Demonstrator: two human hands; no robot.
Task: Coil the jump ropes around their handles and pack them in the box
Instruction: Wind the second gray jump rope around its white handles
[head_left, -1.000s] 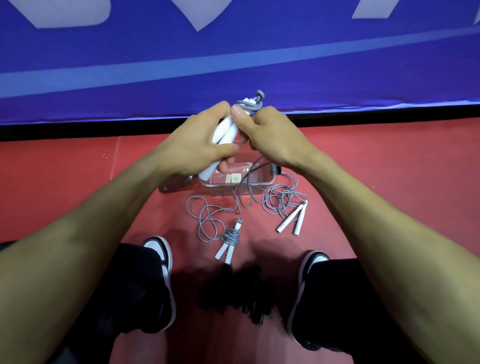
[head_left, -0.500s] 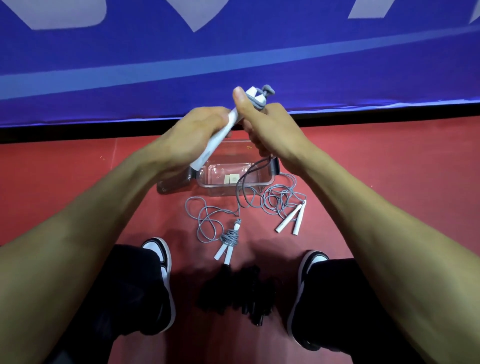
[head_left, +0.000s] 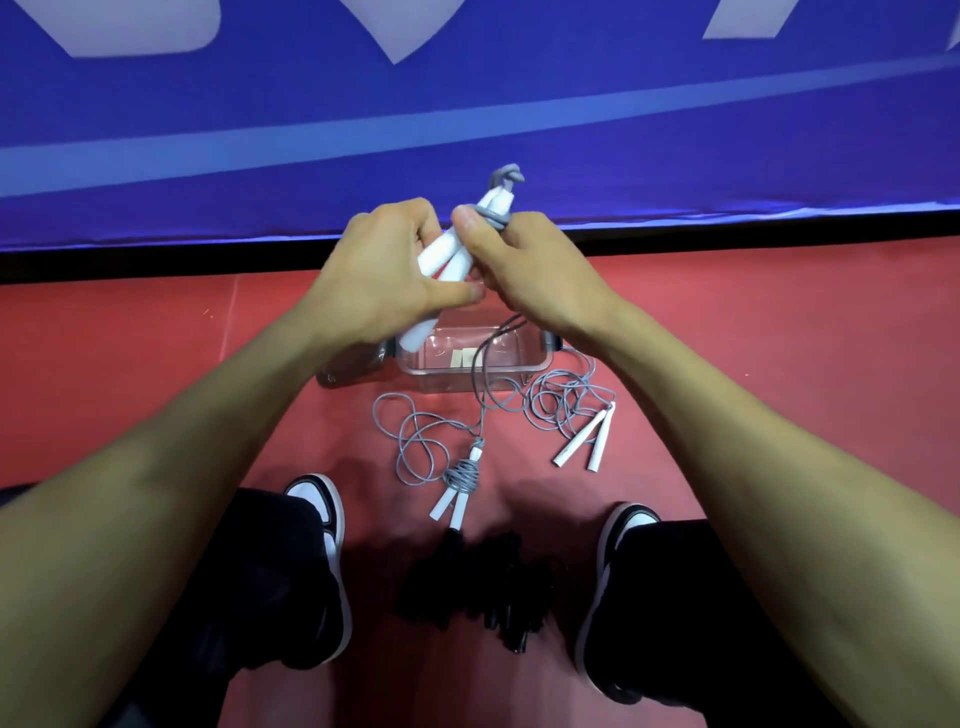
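Observation:
My left hand (head_left: 384, 280) grips two white jump rope handles (head_left: 452, 254) held side by side, tilted up to the right. My right hand (head_left: 524, 265) pinches the grey cord (head_left: 496, 217) against the handles' upper end, where one turn lies around them. The cord's free length (head_left: 480, 364) hangs down past the clear plastic box (head_left: 540, 358) on the red floor. A second grey rope with partly coiled white handles (head_left: 460, 480) lies below the box. A third loose rope (head_left: 582, 431) lies to its right.
A pile of black jump ropes (head_left: 483, 587) lies between my two black-and-white shoes (head_left: 322, 525). The box's lid (head_left: 353, 364) rests at its left side. A blue banner wall (head_left: 467, 114) stands just behind the box.
Both hands dropped slightly and the handles swung from a steep tilt back between the palms. My right thumb now presses a turn of cord near the handle tops.

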